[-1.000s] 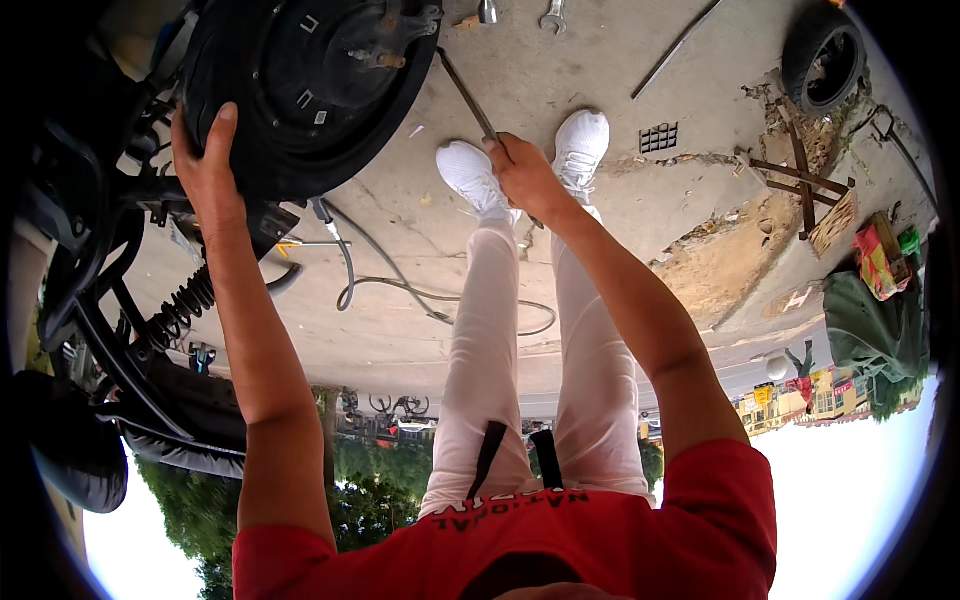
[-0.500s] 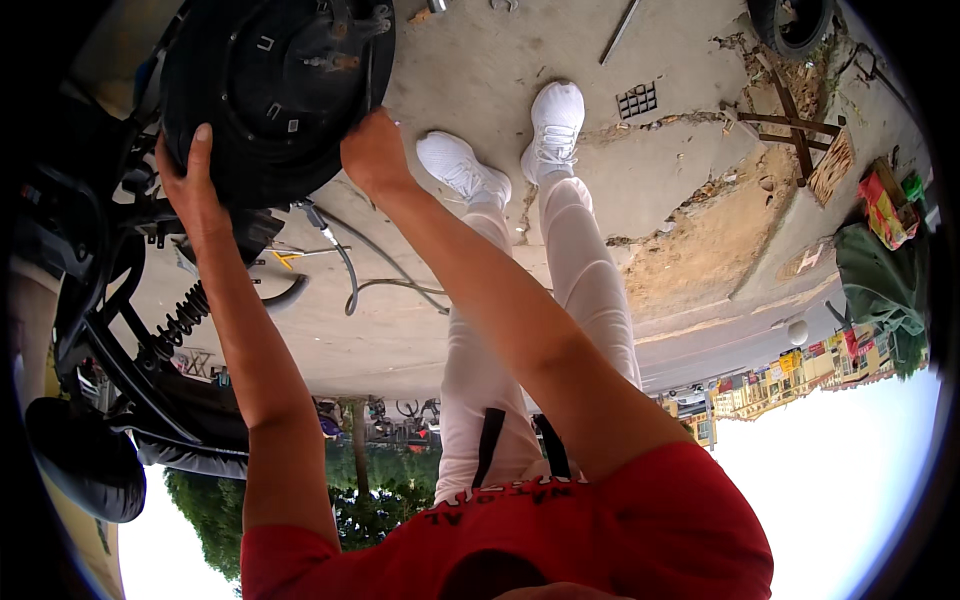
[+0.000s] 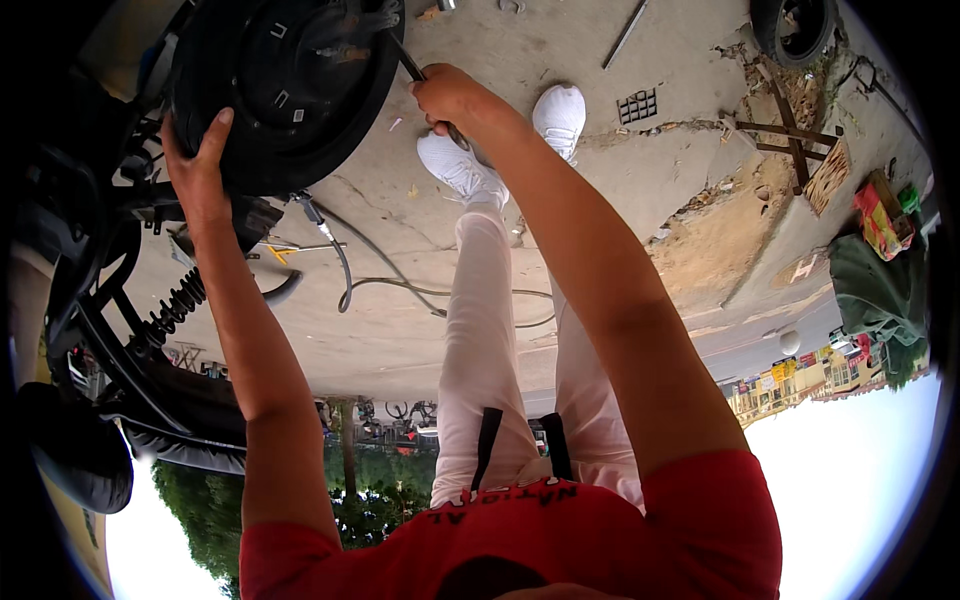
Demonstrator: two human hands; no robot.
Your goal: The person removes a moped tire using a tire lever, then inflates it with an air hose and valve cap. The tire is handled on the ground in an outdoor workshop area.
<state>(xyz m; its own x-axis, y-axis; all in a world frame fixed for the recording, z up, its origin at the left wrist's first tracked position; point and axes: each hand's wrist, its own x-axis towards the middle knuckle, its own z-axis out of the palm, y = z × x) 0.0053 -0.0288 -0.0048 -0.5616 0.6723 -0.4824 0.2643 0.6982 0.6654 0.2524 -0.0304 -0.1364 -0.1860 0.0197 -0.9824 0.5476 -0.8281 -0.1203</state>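
Observation:
A black wheel [image 3: 300,150] with its tire fills the upper left, beside a black vehicle frame. My left hand [image 3: 198,165] grips the tire's left edge, thumb laid over the side and the fingers mostly hidden behind it. In my closed right hand [image 3: 455,100] is a slim metal tire lever [image 3: 408,62]. Its dark far end reaches the wheel's right edge near the hub fittings, and a shiny end shows below my fist. Whether the tip sits under the tire's edge I cannot tell.
A black shock spring [image 3: 175,310] belongs to the frame at left. An air hose [image 3: 395,283] and a yellow-handled tool [image 3: 280,252] lie on the concrete. To the right are a drain grate [image 3: 637,106], a metal rod [image 3: 625,35], a wooden folding stool [image 3: 795,140] and a loose tire [image 3: 793,30].
My right hand has pulled away from the tire to the right and up, and the lever now shows in it. The wheel has shifted slightly right; my left hand stays on it.

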